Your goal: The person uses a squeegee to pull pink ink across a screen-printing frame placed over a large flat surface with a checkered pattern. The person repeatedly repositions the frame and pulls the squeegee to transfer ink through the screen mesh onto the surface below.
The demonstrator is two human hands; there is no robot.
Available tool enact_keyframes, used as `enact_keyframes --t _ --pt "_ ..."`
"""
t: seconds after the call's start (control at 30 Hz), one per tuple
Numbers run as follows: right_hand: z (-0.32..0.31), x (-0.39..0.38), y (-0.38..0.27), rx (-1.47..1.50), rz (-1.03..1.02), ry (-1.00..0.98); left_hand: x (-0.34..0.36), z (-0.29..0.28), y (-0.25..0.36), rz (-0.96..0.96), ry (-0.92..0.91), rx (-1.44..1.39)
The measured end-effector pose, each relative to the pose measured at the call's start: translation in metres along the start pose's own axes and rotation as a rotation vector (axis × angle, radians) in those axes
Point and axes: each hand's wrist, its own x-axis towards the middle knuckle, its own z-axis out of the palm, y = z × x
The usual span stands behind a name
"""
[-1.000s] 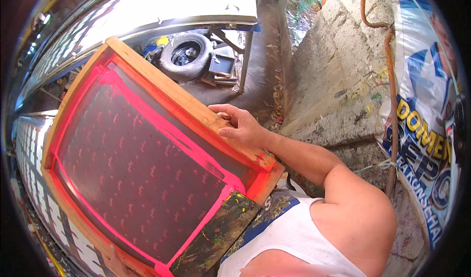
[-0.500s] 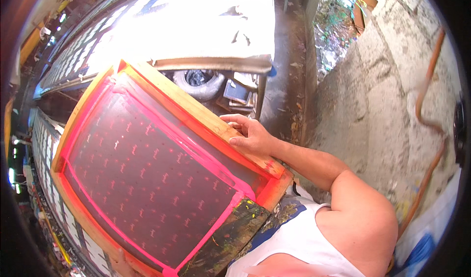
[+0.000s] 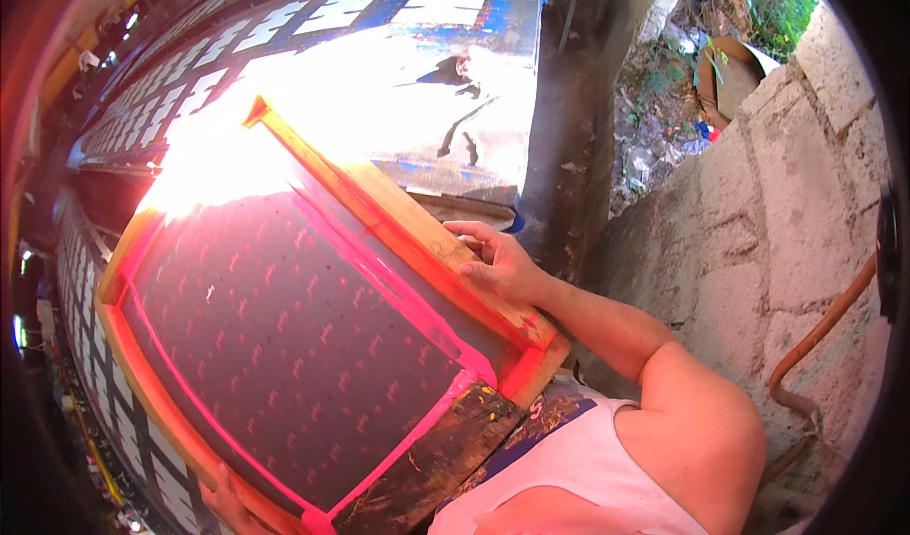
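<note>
Tilted in front of my body is a large wooden-framed printing screen (image 3: 275, 336). Pink tape borders its dark mesh, which carries small pale repeated marks. My right hand (image 3: 500, 262) is closed around the frame's upper right rail, thumb on the face side. At the lower left, my left hand (image 3: 227, 503) grips the opposite rail, most of it cut off or behind the wood. A dark, paint-stained board (image 3: 431, 454) lies along the screen's near edge, against my shirt. Strong glare washes out the far corner.
Beyond the screen stretches a long table (image 3: 512, 52) with rows of white printed shapes, partly lost in glare. More white pieces lie in rows along the left. A rough block wall (image 3: 730, 222) rises on the right, with a brown hose (image 3: 825, 322) against it and debris behind its broken top.
My view has tilted up toward the far table, and the tyre beneath it has gone out of sight. Glare now covers the screen's far end. Both hands keep their hold.
</note>
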Motion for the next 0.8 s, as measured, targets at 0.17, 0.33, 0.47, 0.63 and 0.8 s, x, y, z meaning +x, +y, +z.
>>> enact_keyframes --t 0.17,0.33,0.47,0.63,0.8 --pt "-0.031 0.043 -0.036 -0.097 -0.003 0.013 0.041 0.064 -0.008 -0.018 -0.068 -0.072" --pt "-0.076 0.089 -0.061 -0.095 -0.035 0.004 0.063 0.125 0.015 -0.029 -0.089 -0.096" --pt "-0.137 0.116 -0.059 -0.096 -0.011 0.014 0.057 0.170 0.058 -0.012 -0.077 -0.061" --pt "-0.237 0.168 -0.047 0.142 -0.044 -0.091 0.004 0.236 0.089 -0.049 -0.006 -0.049" --pt "-0.325 0.199 -0.068 0.054 -0.009 -0.150 -0.058 0.282 0.118 -0.111 0.059 -0.044"
